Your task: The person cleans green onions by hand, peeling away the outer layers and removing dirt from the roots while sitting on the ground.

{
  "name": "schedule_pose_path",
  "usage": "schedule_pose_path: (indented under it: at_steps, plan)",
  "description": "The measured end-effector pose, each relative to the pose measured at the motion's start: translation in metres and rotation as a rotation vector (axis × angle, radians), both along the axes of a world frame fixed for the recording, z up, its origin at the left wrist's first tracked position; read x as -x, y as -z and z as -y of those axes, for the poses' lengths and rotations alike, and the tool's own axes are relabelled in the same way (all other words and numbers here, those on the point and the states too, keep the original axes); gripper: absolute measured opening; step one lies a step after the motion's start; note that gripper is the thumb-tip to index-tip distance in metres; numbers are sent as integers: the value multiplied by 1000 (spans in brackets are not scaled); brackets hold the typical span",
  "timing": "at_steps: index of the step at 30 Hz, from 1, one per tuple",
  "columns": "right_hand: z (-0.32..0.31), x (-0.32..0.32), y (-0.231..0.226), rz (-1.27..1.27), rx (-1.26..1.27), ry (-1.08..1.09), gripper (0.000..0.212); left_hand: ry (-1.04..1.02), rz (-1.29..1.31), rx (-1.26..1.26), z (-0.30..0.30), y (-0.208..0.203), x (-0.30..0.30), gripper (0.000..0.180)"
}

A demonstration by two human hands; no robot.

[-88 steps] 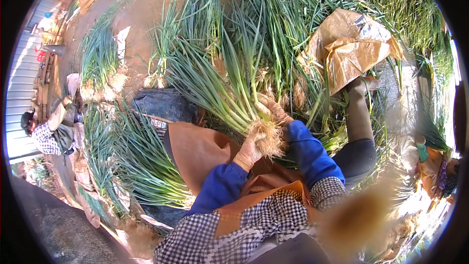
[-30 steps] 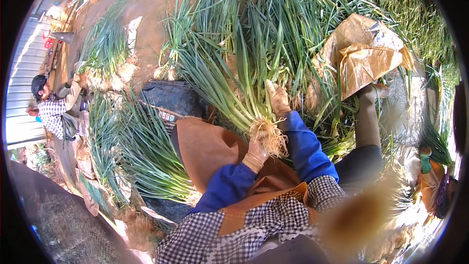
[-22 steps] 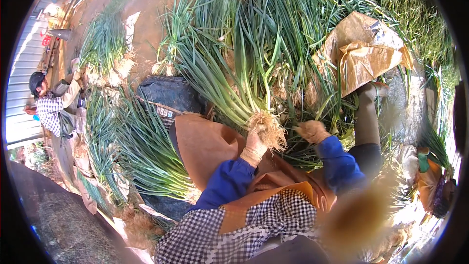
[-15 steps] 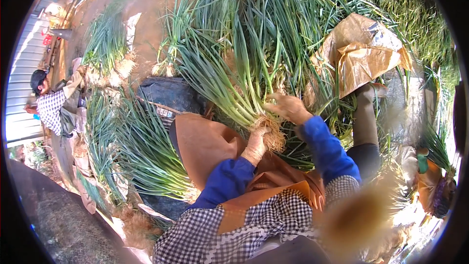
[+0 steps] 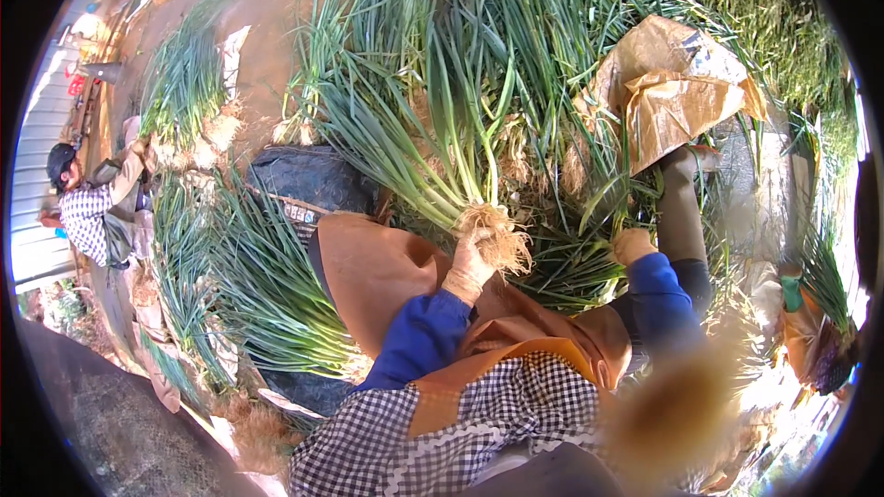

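Observation:
A bunch of long green onions [image 5: 448,161] fans out away from me, its pale, hairy roots [image 5: 497,237] toward my lap. My left hand [image 5: 468,269] is closed round the root end and holds the bunch over the brown apron [image 5: 368,267]. Off to the right, beside my knee, my right hand [image 5: 633,246] has its fingers curled in among loose green leaves [image 5: 589,262]. What lies inside those fingers is hidden.
A large heap of green onions [image 5: 543,28] spreads ahead. Sorted onions [image 5: 276,285] lie at my left near a black plastic sheet [image 5: 318,179]. A tan woven sack [image 5: 681,83] sits far right. Another person [image 5: 87,202] works at the far left; onions also stand at the right edge.
My right hand has left the roots of the bunch and moved right, down to the loose leaves by my knee. My left hand still holds the bunch, slightly further left.

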State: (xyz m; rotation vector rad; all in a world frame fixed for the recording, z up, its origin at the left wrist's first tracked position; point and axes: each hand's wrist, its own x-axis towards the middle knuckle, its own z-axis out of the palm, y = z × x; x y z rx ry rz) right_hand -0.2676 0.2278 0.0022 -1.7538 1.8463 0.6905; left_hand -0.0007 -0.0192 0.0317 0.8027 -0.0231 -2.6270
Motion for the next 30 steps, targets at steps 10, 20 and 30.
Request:
schedule_pose_path:
  at_steps: [10,20,30]
  plan:
    - [195,-36,70,140,366,817,31,-184,-424,241,37,-33,-3,63]
    - [230,-9,43,118,636,1041,38,-77,-132,13,27,12,-15,51]
    - [225,-95,20,836,523,916,64,62,102,103,-12,25,-13,32]
